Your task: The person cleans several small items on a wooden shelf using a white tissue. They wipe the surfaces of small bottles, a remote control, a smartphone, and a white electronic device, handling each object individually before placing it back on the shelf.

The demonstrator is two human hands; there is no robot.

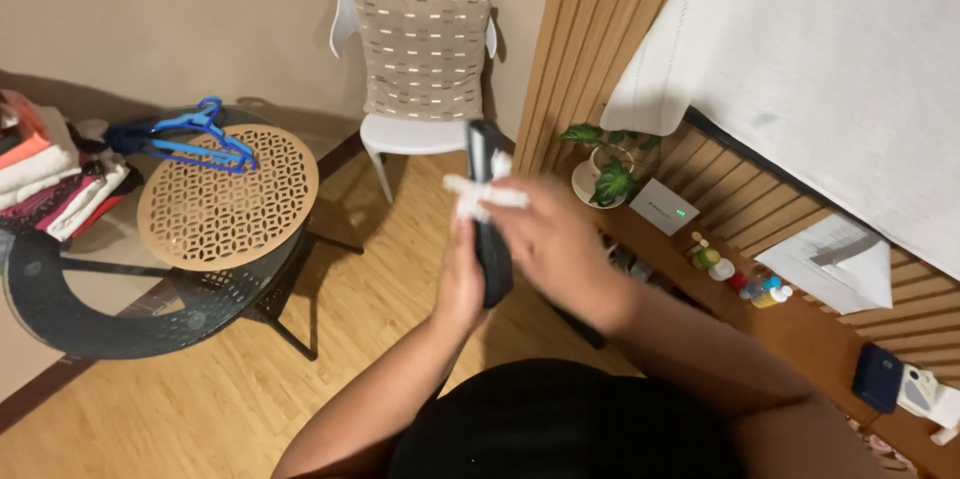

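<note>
From the head view, the left hand (462, 279) is gripping a slim black device (489, 229) upright in mid-air at chest height, steadying it so the right hand (555, 244) can be pressing a white cloth (483, 194) against its upper part. The round glass bench (60, 314) with blue hangers (195, 139) is standing well apart.

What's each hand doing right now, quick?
Left hand: closed around the black remote.
Right hand: fingers pinching a white wipe against the black remote.
</note>
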